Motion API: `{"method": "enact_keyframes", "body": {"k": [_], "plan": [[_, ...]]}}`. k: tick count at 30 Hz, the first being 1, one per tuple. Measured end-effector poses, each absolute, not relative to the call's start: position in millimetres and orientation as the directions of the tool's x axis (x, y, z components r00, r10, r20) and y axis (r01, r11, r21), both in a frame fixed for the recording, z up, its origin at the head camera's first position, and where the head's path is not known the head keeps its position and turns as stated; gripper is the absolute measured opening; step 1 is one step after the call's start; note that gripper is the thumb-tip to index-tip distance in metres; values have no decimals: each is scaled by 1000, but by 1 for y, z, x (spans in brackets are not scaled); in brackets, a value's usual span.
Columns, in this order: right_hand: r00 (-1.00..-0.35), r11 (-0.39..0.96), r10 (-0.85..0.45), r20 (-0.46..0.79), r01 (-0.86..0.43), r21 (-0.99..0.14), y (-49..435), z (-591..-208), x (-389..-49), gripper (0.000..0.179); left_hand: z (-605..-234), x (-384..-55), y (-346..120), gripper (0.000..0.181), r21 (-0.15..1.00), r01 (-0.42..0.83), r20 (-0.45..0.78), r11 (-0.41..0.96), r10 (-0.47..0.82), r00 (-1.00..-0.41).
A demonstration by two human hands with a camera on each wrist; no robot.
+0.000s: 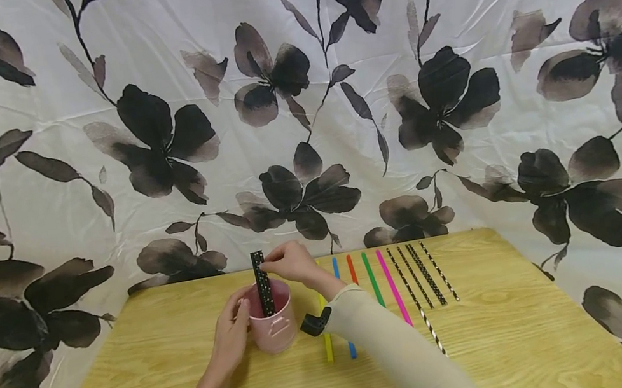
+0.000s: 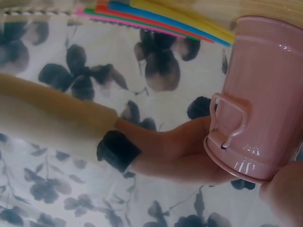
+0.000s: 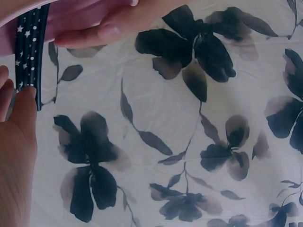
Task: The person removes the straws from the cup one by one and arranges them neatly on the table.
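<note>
A pink metal bucket (image 1: 274, 335) with a small side handle (image 2: 229, 118) stands on the table. My left hand (image 1: 231, 332) holds it by the rim on its left side. Over its mouth, my right hand (image 1: 294, 264) pinches a bunch of black straws (image 1: 263, 289) near the top. White stars and dots pattern these straws (image 3: 28, 52) in the right wrist view. They stand nearly upright, with their lower ends inside the bucket and hidden by its wall. In the left wrist view the right hand (image 2: 184, 153) is partly behind the bucket.
Right of the bucket lie a yellow straw (image 1: 328, 342), a blue straw (image 1: 352, 348), a red straw (image 1: 352, 269), a green straw (image 1: 372, 280) and a pink straw (image 1: 393, 287). Farther right are several black patterned straws (image 1: 426, 273). Behind the wooden table (image 1: 149, 340) hangs a floral cloth (image 1: 366, 168).
</note>
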State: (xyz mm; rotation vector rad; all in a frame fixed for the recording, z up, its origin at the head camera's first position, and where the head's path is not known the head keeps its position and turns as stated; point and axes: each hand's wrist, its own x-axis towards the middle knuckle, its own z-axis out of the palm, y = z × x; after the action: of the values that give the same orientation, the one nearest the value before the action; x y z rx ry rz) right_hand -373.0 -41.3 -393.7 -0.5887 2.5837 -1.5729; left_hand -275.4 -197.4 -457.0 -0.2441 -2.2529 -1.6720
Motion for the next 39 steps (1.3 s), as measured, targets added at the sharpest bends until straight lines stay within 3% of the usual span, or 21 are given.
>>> {"method": "enact_keyframes", "body": {"k": [8, 17, 25, 31, 39], "plan": [[-928, 415, -349, 131, -279, -866, -47, -397, -371, 12, -451, -272, -195, 32, 914, 292, 327, 281, -84, -941], [-929, 444, -343, 140, -291, -848, -49, -391, -373, 11, -466, -287, -201, 23, 887, 355, 395, 294, -87, -914], [-942, 475, -307, 134, -273, -837, -48, -389, -372, 18, -472, -289, -200, 27, 919, 323, 347, 226, -74, -935], [-939, 342, -289, 186, -283, -896, -42, -385, -373, 19, -471, -289, -199, 26, 932, 303, 325, 199, -86, -942], [-881, 61, -150, 450, -462, -885, -26, -364, -374, 16, -473, -290, -199, 25, 929, 311, 333, 199, -91, -938]]}}
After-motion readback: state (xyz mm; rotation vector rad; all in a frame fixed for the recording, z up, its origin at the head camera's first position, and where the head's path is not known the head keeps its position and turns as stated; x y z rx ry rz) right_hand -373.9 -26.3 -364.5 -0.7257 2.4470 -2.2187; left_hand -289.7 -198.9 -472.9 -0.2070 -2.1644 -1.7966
